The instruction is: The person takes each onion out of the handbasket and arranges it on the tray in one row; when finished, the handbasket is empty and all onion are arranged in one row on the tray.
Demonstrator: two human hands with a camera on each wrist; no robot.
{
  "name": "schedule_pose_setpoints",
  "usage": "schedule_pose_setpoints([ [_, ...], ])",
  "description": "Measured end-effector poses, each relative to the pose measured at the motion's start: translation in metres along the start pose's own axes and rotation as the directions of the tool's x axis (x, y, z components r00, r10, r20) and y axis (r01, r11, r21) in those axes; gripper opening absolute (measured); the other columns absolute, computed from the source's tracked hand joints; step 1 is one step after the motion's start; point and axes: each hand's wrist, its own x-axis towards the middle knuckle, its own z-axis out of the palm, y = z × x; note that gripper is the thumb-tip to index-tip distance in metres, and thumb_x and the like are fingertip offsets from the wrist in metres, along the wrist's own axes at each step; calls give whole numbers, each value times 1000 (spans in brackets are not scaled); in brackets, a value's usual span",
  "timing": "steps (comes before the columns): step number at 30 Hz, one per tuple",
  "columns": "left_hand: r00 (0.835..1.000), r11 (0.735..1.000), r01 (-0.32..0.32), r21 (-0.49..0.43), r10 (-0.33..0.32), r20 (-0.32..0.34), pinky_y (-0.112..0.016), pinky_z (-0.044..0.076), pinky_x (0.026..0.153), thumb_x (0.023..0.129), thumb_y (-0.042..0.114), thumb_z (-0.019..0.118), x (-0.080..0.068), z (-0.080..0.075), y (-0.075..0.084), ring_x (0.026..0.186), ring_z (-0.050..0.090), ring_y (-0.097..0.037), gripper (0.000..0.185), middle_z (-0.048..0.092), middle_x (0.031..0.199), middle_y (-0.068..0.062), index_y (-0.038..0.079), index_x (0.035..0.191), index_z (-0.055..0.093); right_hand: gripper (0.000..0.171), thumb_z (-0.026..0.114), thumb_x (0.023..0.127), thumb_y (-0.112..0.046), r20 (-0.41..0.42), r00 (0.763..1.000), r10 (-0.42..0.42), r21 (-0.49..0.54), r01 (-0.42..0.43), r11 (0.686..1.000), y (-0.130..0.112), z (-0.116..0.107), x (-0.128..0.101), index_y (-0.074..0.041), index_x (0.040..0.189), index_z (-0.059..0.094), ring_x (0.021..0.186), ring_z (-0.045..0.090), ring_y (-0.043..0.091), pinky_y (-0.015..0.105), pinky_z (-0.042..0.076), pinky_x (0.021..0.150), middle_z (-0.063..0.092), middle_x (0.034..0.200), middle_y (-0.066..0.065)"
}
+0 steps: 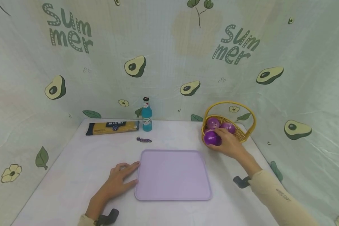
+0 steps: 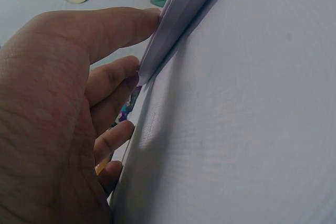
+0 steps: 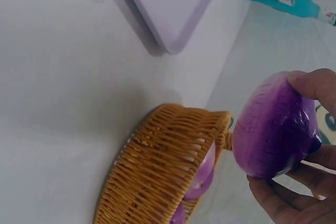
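My right hand (image 1: 228, 142) grips a shiny purple onion (image 3: 275, 124) between thumb and fingers at the front rim of a yellow wicker basket (image 3: 152, 166). In the right wrist view the onion is held clear of the rim. Several more purple onions (image 1: 228, 127) lie inside the basket, partly hidden by the hand and the wicker. At the left edge of a pale purple tray (image 1: 173, 175), my left hand (image 1: 117, 180) touches the rim with its thumb and fingertips, fingers fairly straight. The tray lies flat on the white table.
A pack of spaghetti (image 1: 113, 127) lies at the back left, beside an upright bottle of blue drink (image 1: 147, 117). In front of the bottle is a small wrapped candy (image 1: 144, 140). Printed cloth hangs behind and along both sides of the table.
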Motion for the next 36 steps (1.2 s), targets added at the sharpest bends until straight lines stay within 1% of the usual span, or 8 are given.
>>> schedule_pose_setpoints([
  [5,1000,1000,0,-2,0,10,-59,24,107,89,67,59,0,0,-1,137,33,-28,70,49,148,17,42,152,41,78,82,84,-33,13,1000,-7,3,6,1000,-6,2,1,4,144,48,126,48,50,62,41,99,46,143,30],
  [9,1000,1000,2,-10,-2,14,-59,24,107,90,65,60,0,-2,0,138,33,-29,70,48,148,16,41,152,41,78,83,83,-32,11,1000,-17,16,17,1000,-10,5,3,3,144,49,126,49,49,61,42,98,46,144,29],
  [15,1000,1000,15,-8,-14,20,-60,25,107,90,65,60,0,-3,1,138,32,-29,69,48,149,16,42,152,41,76,83,83,-33,28,999,-26,19,25,1000,-16,10,4,-1,143,50,127,50,47,60,44,98,47,145,25],
  [24,1000,1000,-28,-5,28,-9,-57,26,104,90,63,62,1,-2,0,134,35,-28,69,49,148,15,39,152,43,80,84,82,-35,45,999,-23,29,21,999,-23,15,6,1,144,49,130,48,46,60,43,99,45,147,25],
  [29,999,999,-39,1,39,-15,-55,26,103,90,61,63,1,-3,0,134,36,-28,69,49,149,15,38,152,43,81,84,82,-34,54,998,-23,35,21,999,-28,18,6,2,145,48,129,49,45,58,43,100,45,146,25],
  [36,999,999,-45,10,45,-13,-57,27,103,91,61,62,2,-3,0,134,36,-29,68,49,149,14,37,152,44,81,84,82,-32,63,997,-39,48,36,998,-35,24,6,1,146,47,132,46,45,58,41,101,43,148,24],
])
